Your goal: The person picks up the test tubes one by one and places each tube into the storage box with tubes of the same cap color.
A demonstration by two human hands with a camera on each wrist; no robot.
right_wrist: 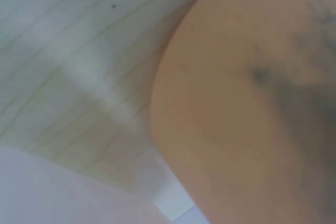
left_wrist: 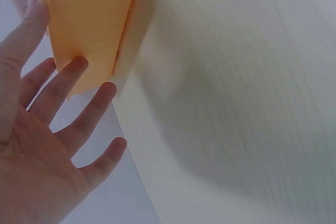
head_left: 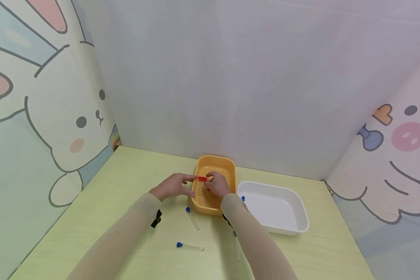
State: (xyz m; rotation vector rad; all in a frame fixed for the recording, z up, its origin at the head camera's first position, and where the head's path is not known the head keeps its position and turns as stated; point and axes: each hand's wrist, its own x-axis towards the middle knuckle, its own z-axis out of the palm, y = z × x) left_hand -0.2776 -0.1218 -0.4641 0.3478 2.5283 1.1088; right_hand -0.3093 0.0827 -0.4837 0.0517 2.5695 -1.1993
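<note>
Several red-capped test tubes [head_left: 200,187] lie side by side in the orange bin [head_left: 217,160], caps toward its far end. My right hand [head_left: 218,184] is inside the bin, its curled fingers and thumb pinching a red-capped tube mostly hidden under it. At the bin's left wall is my left hand [head_left: 174,185], thumb and index finger stretched out to the rim. The left wrist view shows that hand [left_wrist: 58,135] with its fingers spread alongside the bin's outer wall [left_wrist: 89,19]. In the right wrist view, the blurred bin wall [right_wrist: 210,119] hides the right hand.
A white tray [head_left: 295,212] stands right of the bin, with a blue cap [head_left: 243,198] showing at its left. Blue-capped test tubes lie on the table: one tube [head_left: 193,220] before the bin, another tube [head_left: 192,247] nearer, a third tube [head_left: 237,249] beside the right sleeve.
</note>
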